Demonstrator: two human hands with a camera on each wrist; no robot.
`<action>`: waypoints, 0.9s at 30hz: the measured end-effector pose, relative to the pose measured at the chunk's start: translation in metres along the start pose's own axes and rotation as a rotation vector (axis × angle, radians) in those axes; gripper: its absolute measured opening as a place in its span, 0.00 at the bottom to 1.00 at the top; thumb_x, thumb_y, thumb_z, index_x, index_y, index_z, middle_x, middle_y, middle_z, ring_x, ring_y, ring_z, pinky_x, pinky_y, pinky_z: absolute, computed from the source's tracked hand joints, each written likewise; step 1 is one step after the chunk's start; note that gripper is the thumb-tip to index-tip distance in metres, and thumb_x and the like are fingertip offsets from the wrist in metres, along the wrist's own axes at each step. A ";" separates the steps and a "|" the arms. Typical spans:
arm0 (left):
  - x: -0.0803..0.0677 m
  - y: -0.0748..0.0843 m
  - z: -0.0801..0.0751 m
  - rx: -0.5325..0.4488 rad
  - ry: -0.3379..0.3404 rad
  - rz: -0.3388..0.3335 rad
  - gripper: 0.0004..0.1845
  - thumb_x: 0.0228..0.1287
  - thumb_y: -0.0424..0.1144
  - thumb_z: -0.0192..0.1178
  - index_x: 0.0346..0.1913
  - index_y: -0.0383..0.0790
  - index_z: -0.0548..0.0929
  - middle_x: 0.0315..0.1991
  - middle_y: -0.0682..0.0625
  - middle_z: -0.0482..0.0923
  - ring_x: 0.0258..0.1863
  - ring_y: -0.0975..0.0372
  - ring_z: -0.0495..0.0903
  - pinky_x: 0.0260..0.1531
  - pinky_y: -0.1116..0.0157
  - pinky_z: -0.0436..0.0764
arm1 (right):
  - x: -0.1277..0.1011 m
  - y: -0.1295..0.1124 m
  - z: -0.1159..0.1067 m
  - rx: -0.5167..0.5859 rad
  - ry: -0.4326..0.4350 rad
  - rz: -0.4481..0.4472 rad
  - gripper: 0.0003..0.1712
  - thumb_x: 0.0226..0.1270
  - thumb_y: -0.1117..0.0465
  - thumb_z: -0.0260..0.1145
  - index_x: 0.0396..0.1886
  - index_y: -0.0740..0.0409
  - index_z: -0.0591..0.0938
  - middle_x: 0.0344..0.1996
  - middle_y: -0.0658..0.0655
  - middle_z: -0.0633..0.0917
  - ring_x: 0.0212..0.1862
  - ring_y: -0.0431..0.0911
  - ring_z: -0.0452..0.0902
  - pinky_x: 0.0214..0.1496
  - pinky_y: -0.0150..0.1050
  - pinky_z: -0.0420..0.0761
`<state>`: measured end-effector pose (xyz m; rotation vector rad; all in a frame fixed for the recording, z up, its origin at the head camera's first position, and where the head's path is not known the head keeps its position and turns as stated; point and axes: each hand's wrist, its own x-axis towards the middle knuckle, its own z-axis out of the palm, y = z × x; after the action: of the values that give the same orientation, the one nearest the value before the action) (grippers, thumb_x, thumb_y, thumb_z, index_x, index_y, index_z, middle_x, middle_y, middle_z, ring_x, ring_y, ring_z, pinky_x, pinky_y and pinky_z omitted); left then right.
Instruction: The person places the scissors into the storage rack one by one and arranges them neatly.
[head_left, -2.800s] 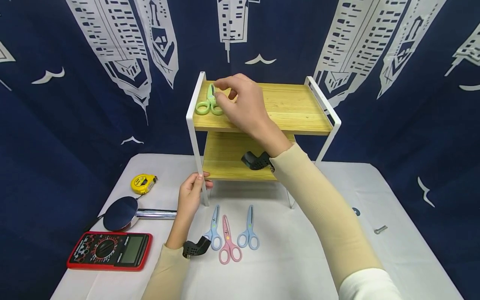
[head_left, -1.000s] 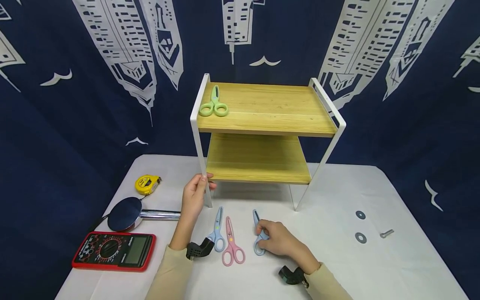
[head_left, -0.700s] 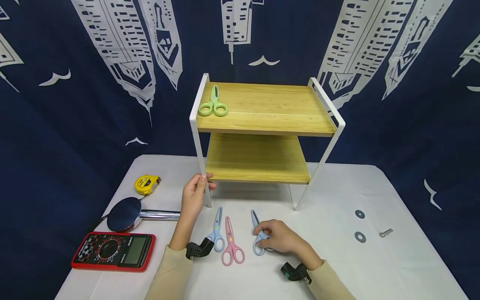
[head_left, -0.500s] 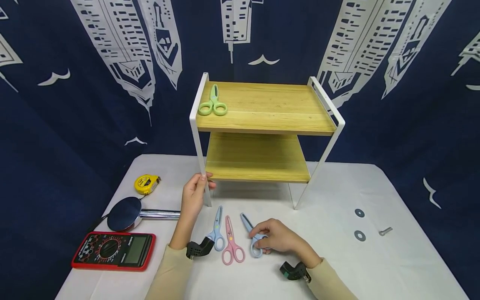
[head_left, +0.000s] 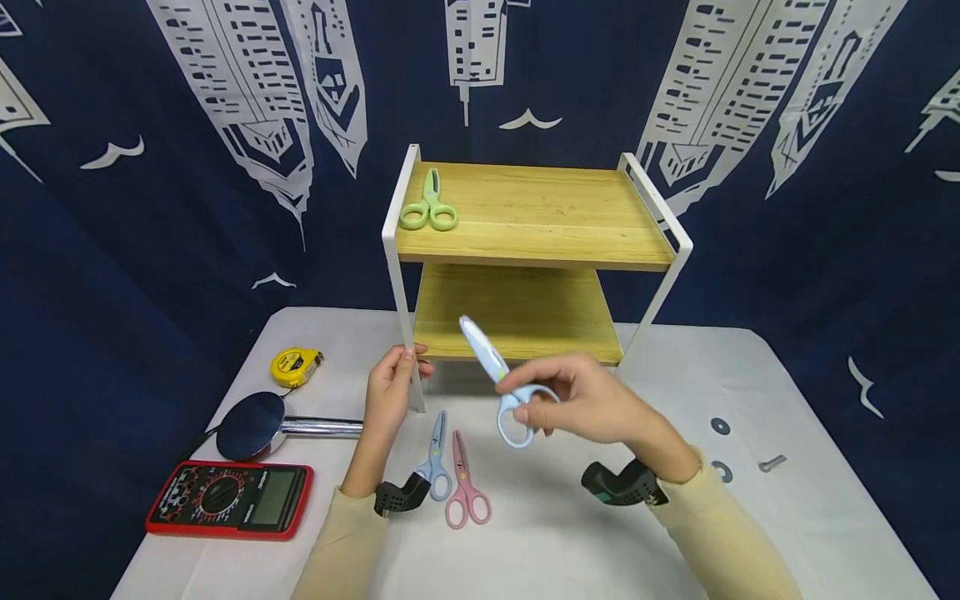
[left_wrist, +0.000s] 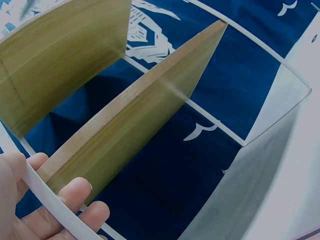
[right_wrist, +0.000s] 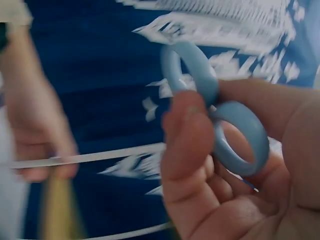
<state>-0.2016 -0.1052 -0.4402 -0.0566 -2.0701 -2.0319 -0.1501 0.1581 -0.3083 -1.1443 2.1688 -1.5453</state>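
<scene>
A white cloth covers the counter (head_left: 675, 533) in the lower half of the frame. Behind it hangs a dark blue curtain (head_left: 150, 250) with white buildings and birds on it.

In the middle stands a small shelf rack (head_left: 536, 250) with two flat wooden boards and a thin white metal frame. A pair of green scissors (head_left: 428, 208) lies at the upper left of the top board.

The right hand (head_left: 592, 408) has its fingers curled round the handle of the light blue scissors (head_left: 502, 387). They are smooth plastic with round loops. The scissors are up in the air in front of the lower board, with the tip pointing to the upper left. Half a second ago they lay flat on the counter under this hand, so they have been lifted.

The left hand (head_left: 390, 392) grips the thin white front leg of the rack, the same as before.

At the lower middle lie another blue pair (head_left: 435, 458) and a pink pair (head_left: 465, 492), side by side, not moved.

At the lower left are a round yellow tape measure (head_left: 295, 367), a shiny round metal piece with a handle (head_left: 262, 423) and a red and black meter (head_left: 228, 498). At the right are two small rings (head_left: 721, 427) and a bolt (head_left: 772, 462).
</scene>
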 end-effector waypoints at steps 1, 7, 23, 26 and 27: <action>0.000 0.000 0.000 0.002 0.001 -0.001 0.17 0.82 0.40 0.46 0.52 0.29 0.81 0.35 0.36 0.87 0.34 0.70 0.84 0.49 0.62 0.75 | 0.005 -0.013 -0.006 -0.017 0.031 -0.034 0.13 0.66 0.73 0.68 0.49 0.74 0.83 0.30 0.60 0.86 0.25 0.38 0.77 0.25 0.35 0.80; 0.002 -0.001 0.001 0.006 0.009 0.011 0.17 0.82 0.39 0.47 0.51 0.30 0.82 0.31 0.46 0.88 0.33 0.70 0.83 0.44 0.65 0.73 | 0.045 -0.076 -0.036 -0.137 0.277 -0.023 0.15 0.63 0.72 0.68 0.50 0.70 0.85 0.33 0.50 0.87 0.26 0.43 0.78 0.28 0.33 0.80; 0.001 -0.001 0.000 -0.034 0.005 0.033 0.16 0.81 0.36 0.47 0.51 0.26 0.81 0.28 0.51 0.87 0.32 0.70 0.85 0.48 0.65 0.77 | 0.146 -0.057 -0.083 -0.615 0.403 0.298 0.19 0.68 0.54 0.65 0.56 0.53 0.87 0.56 0.55 0.86 0.52 0.47 0.75 0.58 0.41 0.72; 0.001 -0.001 0.000 -0.033 0.004 0.025 0.17 0.81 0.37 0.47 0.51 0.27 0.81 0.29 0.49 0.87 0.32 0.70 0.85 0.49 0.63 0.76 | 0.148 -0.053 -0.083 -0.664 0.412 0.285 0.19 0.68 0.53 0.65 0.56 0.53 0.86 0.54 0.57 0.86 0.54 0.50 0.76 0.60 0.46 0.73; 0.001 -0.001 0.000 -0.031 0.004 0.025 0.17 0.82 0.37 0.47 0.51 0.27 0.81 0.30 0.47 0.88 0.32 0.70 0.85 0.49 0.63 0.76 | 0.149 -0.052 -0.082 -0.677 0.416 0.282 0.20 0.68 0.53 0.65 0.56 0.53 0.86 0.54 0.57 0.86 0.55 0.50 0.77 0.61 0.46 0.73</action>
<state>-0.2029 -0.1051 -0.4406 -0.0823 -2.0258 -2.0475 -0.2742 0.1022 -0.1936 -0.6328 3.1135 -1.0094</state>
